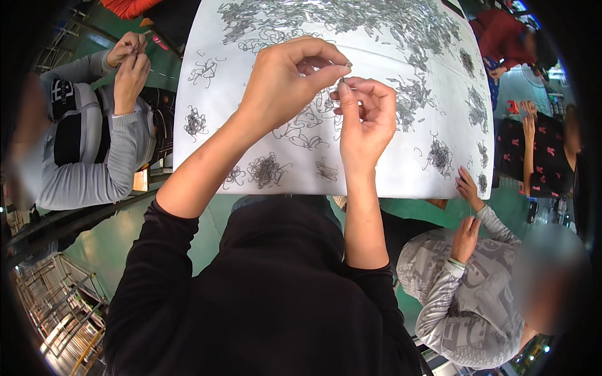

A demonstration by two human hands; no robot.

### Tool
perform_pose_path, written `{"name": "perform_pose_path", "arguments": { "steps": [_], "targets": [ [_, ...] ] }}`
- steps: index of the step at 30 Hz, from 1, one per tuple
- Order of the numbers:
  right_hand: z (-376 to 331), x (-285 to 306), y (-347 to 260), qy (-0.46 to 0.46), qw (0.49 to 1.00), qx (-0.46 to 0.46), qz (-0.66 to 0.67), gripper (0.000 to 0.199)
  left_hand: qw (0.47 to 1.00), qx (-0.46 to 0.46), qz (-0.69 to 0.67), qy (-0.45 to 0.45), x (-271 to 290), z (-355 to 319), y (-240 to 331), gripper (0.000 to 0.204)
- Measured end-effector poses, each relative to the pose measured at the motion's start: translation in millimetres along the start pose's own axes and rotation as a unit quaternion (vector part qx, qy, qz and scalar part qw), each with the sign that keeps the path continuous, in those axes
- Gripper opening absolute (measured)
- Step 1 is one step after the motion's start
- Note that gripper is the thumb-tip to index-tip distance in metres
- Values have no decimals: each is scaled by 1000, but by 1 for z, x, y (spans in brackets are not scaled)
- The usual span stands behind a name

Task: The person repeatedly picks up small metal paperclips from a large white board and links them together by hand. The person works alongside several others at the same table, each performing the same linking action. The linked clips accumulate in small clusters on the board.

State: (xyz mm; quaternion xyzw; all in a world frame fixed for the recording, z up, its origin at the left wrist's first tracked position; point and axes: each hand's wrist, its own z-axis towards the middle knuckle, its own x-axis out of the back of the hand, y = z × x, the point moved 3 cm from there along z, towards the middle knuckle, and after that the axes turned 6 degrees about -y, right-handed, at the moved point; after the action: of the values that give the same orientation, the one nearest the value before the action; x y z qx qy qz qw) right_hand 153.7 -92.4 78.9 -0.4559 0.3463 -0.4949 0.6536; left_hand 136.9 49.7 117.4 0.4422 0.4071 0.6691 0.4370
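You're mid-assembly: both hands, left hand [285, 78] and right hand [365, 119], have fingers pinched on a small metal piece [344, 74] above the table [401, 169]; more pieces lie at 12 o'clock; next needs steady alignment

We raise both bare forearms, black sleeves pushed up; our left hand [285, 78] and right hand [365, 122] meet, fingers [332, 72] pinched together, fingertips nearly touching.

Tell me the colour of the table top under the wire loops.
White, seen in the head view: table top beneath grey wire loops.
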Motion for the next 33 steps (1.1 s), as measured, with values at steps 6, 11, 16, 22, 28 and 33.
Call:
{"name": "perform_pose_path", "arguments": {
  "steps": [6, 11, 16, 22, 28, 33],
  "targets": [
    [13, -2, 90, -27, 979, -131, -154, 8, 997, -25, -1, 77, 47, -14, 1, 11],
    [-2, -34, 165, -212, 888, -130, -387, 3, 991, -17, 8, 133, 80, -31, 13, 10],
    [5, -61, 195, -227, 852, -107, -460, 7, 984, 37, -7, 175, 93, -52, 23, 9],
    [6, -76, 202, -246, 803, -104, -533, 11, 987, 31, -22, 157, 93, -64, 20, 9],
    [3, -71, 199, -276, 806, -145, -503, 8, 992, -2, 28, 125, 83, -63, 15, 9],
    [3, -55, 199, -230, 845, -171, -451, 2, 994, 33, -15, 106, 78, -64, 11, 10]
  ]
}}
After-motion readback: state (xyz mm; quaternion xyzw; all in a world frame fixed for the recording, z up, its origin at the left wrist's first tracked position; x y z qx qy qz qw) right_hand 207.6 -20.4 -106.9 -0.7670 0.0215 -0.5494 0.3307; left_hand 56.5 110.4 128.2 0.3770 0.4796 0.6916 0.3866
